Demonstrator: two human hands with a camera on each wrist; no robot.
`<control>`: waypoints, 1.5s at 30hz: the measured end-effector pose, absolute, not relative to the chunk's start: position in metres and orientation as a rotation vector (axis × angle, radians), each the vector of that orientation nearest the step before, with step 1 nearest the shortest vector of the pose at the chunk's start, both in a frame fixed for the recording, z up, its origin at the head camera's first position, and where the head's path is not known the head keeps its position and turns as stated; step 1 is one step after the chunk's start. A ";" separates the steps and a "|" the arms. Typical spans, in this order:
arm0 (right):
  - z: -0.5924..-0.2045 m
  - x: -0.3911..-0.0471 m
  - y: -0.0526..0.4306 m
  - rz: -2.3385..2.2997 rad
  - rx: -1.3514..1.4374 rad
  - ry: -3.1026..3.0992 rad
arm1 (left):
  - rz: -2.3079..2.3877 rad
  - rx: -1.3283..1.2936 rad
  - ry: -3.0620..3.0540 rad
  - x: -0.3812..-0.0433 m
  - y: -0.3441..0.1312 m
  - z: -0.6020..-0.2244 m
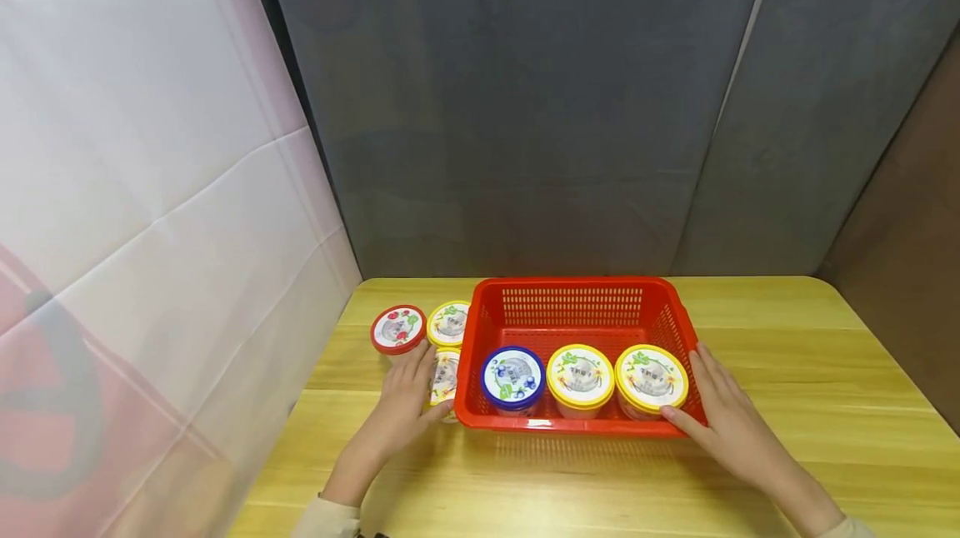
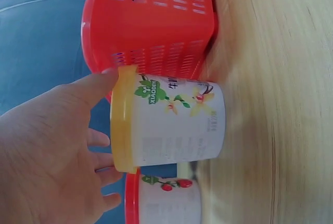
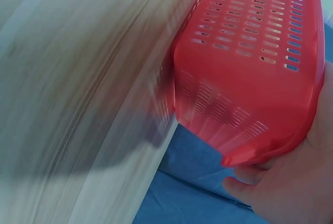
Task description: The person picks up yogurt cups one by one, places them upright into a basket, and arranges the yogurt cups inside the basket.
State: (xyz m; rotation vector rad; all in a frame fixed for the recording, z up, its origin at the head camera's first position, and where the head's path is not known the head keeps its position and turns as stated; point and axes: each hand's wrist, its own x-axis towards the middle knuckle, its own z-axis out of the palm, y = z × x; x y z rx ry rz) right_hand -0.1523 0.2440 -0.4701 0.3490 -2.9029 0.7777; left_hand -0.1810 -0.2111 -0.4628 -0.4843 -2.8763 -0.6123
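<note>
My left hand [image 1: 405,396] is at a white tub with a yellow lid [image 2: 177,120], thumb and fingers on different sides of its lid. That tub stands on the table, right beside the red plastic basket [image 1: 570,426]. My right hand [image 1: 731,425] grips the basket's right side, thumb over the rim and fingers outside, curled under it in the right wrist view. Along the basket's near side stand a blue-lidded tub [image 1: 513,377] and two yellow-lidded tubs, one in the middle [image 1: 580,377] and one at the right [image 1: 651,378], by my right thumb.
Left of the basket, a red-lidded tub [image 1: 398,328] and another yellow-lidded tub [image 1: 447,323] stand behind my left hand. The wooden table [image 1: 780,338] meets a dark grey curtain [image 1: 510,122] at its back. A pale fabric panel [image 1: 150,138] borders the left side.
</note>
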 end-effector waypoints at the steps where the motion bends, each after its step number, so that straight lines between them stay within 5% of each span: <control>1: -0.471 -0.152 0.244 0.781 0.349 -2.903 | -0.619 -0.489 -2.881 -0.182 -0.211 -0.463; 24: -0.470 -0.153 0.243 0.793 0.351 -2.889 | -0.603 -0.446 -2.832 -0.180 -0.227 -0.465; 45: -0.471 -0.152 0.243 0.820 0.324 -2.887 | -0.611 -0.384 -2.780 -0.187 -0.256 -0.409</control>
